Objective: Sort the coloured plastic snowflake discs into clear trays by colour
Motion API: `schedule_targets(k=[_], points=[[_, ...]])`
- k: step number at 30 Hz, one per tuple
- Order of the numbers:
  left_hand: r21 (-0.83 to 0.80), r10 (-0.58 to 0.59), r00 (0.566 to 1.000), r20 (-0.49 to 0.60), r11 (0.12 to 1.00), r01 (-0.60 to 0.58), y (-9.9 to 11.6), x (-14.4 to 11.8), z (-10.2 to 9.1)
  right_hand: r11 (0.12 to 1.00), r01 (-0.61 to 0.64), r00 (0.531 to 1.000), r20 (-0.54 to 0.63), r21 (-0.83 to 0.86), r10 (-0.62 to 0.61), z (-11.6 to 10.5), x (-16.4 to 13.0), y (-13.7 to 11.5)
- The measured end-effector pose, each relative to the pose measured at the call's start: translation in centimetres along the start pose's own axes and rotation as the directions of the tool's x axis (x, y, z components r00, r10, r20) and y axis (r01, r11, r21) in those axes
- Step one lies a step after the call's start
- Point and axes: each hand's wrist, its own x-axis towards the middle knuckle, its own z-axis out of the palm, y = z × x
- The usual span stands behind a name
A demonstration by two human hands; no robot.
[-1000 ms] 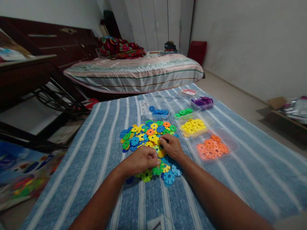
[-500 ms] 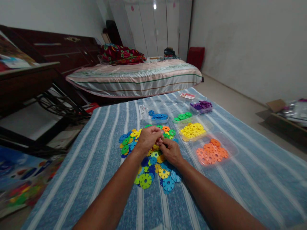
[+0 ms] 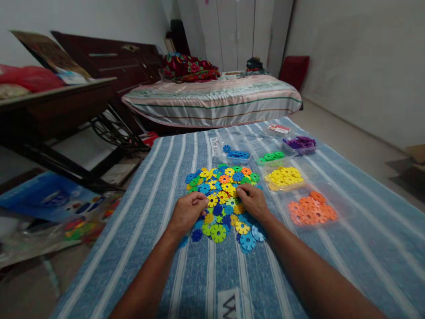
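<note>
A mixed pile of notched plastic discs (image 3: 218,233) in blue, yellow, green and orange lies on the striped cloth. At the pile's left side is my left hand (image 3: 188,212), its fingers curled and thumb pressed to them beside a yellow disc (image 3: 213,200). What it may hold is hidden. My right hand (image 3: 254,201) rests over the pile's right side, thumb and forefinger pinched close to yellow discs near its fingertips. Whether a disc is between those fingers does not show clearly. The two hands are apart, with discs between them.
Clear tubs stand at the right and back, holding orange discs (image 3: 312,210), yellow discs (image 3: 285,176), green discs (image 3: 271,156), blue discs (image 3: 239,154) and purple discs (image 3: 300,144). A red-and-white card (image 3: 279,128) lies behind them. Beyond the cloth (image 3: 133,239) is a bed (image 3: 212,99).
My hands were together over the middle of the pile and have separated. The left moved left and toward me, the right stayed on the pile's right side. The view has shifted left.
</note>
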Motion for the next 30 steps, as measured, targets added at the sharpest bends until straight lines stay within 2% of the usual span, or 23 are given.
schedule_targets(k=[7, 12, 16, 20, 25, 30], points=[[0.025, 0.036, 0.995, -0.097, 0.999, -0.033, -2.4, -1.0, -0.9, 0.999, -0.023, 1.000, 0.003, 0.032, 0.023, -0.4, -0.2, 0.2], [0.045, 0.042, 0.977, -0.208, 0.998, -0.033, -3.3, -2.0, -1.5, 0.997, -0.044, 0.999, 0.009, 0.062, 0.044, -0.6, -0.5, -0.1], [0.177, 0.053, 0.950, -0.306, 0.984, 0.002, -3.6, -3.2, -2.6, 0.996, -0.058, 0.998, 0.003, 0.073, 0.058, -0.7, -0.5, -0.3], [0.294, 0.032, 0.924, -0.380, 0.952, 0.088, -3.6, -4.8, -3.4, 0.995, -0.073, 0.997, -0.014, 0.068, 0.074, -0.8, -0.5, -0.4], [0.292, -0.063, 0.931, -0.358, 0.940, 0.176, -3.8, -6.4, -3.4, 0.994, -0.093, 0.995, -0.016, 0.061, 0.094, -1.0, -0.6, -0.4], [0.196, -0.123, 0.963, -0.239, 0.965, 0.172, -4.0, -6.8, -2.2, 0.994, -0.094, 0.995, -0.017, 0.057, 0.095, -1.2, -0.7, -0.6]])
